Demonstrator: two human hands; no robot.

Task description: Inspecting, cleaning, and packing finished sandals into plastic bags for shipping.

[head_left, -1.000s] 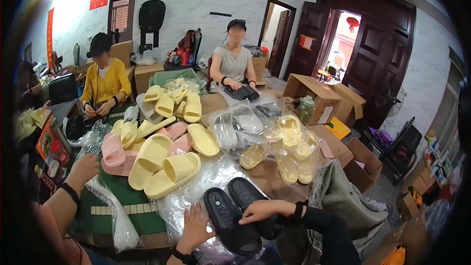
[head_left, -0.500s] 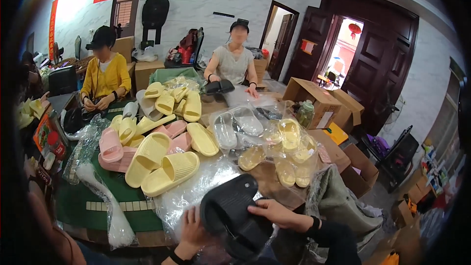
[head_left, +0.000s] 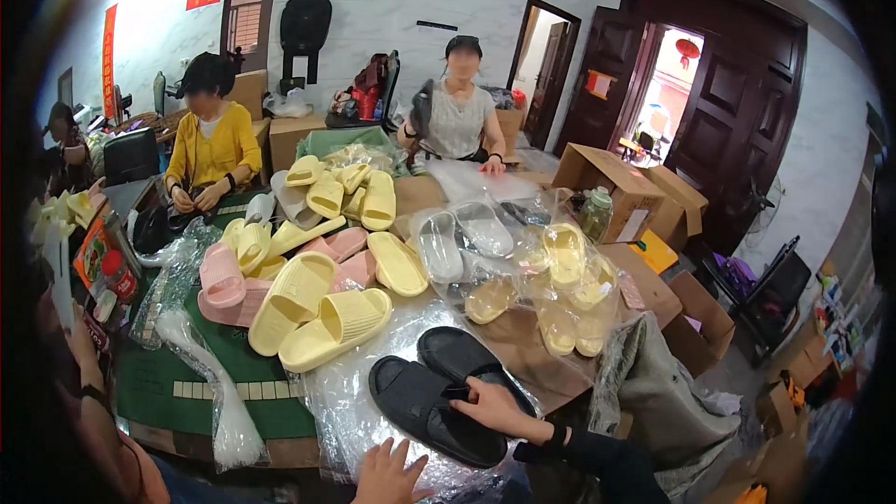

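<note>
Two black slippers (head_left: 448,392) lie side by side on clear plastic at the near edge of the tabletop (head_left: 187,383), paired as if for bagging. Left hand (head_left: 387,476) rests open, flat beside them; right hand (head_left: 490,406) pinches the right slipper's strap.

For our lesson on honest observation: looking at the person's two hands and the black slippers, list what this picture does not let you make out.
- Head view: the left hand is cut off at the wrist by the lower edge.
- Head view: the right hand covers the spot where the two black slippers meet; its grip is hidden.
- Head view: the clear plastic sheet under them is glare-blurred; its edges are unclear.
</note>
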